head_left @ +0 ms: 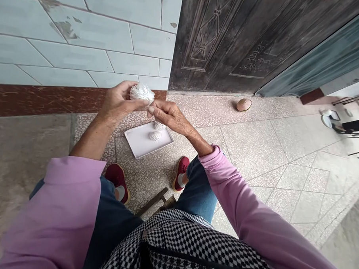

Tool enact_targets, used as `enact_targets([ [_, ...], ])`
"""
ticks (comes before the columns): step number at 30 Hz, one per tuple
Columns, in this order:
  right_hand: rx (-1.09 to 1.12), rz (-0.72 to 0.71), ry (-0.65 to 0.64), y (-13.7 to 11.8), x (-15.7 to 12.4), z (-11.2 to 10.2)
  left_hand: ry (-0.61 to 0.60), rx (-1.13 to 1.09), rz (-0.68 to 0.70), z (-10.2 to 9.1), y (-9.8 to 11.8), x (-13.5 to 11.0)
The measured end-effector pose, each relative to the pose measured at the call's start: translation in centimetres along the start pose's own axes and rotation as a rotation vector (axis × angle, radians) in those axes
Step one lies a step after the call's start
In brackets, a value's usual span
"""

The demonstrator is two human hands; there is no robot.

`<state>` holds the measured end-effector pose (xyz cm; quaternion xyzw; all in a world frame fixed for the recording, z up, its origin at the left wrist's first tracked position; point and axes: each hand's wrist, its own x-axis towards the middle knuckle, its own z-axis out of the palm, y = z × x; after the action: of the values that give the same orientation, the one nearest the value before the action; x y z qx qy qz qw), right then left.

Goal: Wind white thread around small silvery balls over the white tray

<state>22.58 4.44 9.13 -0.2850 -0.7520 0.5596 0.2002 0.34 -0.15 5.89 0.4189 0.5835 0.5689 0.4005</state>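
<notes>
A fluffy white ball (142, 92) sits in the cupped left hand (118, 102), the fingers curved round its far side in a loose, wide hold. It looks roughly round, with no clear long axis, and its frayed tuft stands up toward the tiled wall (82, 39). The right hand (168, 116) is just beside the ball's lower right edge, thumb and fingers closed in a narrow pinch, though from here I can't quite tell whether they hold a strand or nothing. Below them, two smaller white balls (155, 136) lie on one white tray (140, 148), one partly behind the right hand. Two red shoes (117, 182) stand nearer the person, and one pinkish oval object (244, 104) lies by the dark metal door (228, 41).
</notes>
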Motion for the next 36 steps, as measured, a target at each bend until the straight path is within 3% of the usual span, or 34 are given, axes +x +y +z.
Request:
enact_targets([
  [5, 0.060, -0.037, 0.226, 0.7, 0.7, -2.0, -0.209, 0.159, -0.044, 0.0, 0.5, -1.2],
  [10, 0.138, -0.049, 0.366, 2.5, 2.0, -3.5, -0.443, 0.103, -0.116, 0.1, 1.2, -2.3],
  [16, 0.202, 0.029, 0.358, 4.7, 3.5, -4.6, -0.569, -0.026, -0.141, -0.1, 2.2, -3.0],
  [18, 0.211, 0.021, 0.355, 5.5, 3.8, -5.1, -0.540, -0.075, -0.141, -0.3, 2.4, -3.0],
  [21, 0.073, 0.032, 0.360, 6.4, 3.8, -6.1, -0.354, -0.186, -0.093, -1.1, 2.4, -2.4],
  [26, -0.470, 0.141, 0.043, 7.2, 2.0, -7.2, -0.010, -0.262, 0.020, -3.2, 0.1, 0.4],
  [28, -0.547, 0.161, -0.019, 7.1, 1.3, -7.5, 0.067, -0.268, 0.063, -3.9, -1.3, 1.5],
  [30, -0.459, 0.149, -0.051, 6.7, 1.0, -7.8, 0.077, -0.259, 0.084, -4.1, -2.4, 2.2],
  [33, -0.105, 0.105, -0.136, 5.9, 1.2, -8.0, 0.052, -0.260, 0.066, -3.5, -2.9, 2.2],
  [36, 0.135, 0.064, -0.081, 5.9, 2.3, -6.7, -0.011, -0.293, 0.012, -2.3, -2.4, 1.6],
])
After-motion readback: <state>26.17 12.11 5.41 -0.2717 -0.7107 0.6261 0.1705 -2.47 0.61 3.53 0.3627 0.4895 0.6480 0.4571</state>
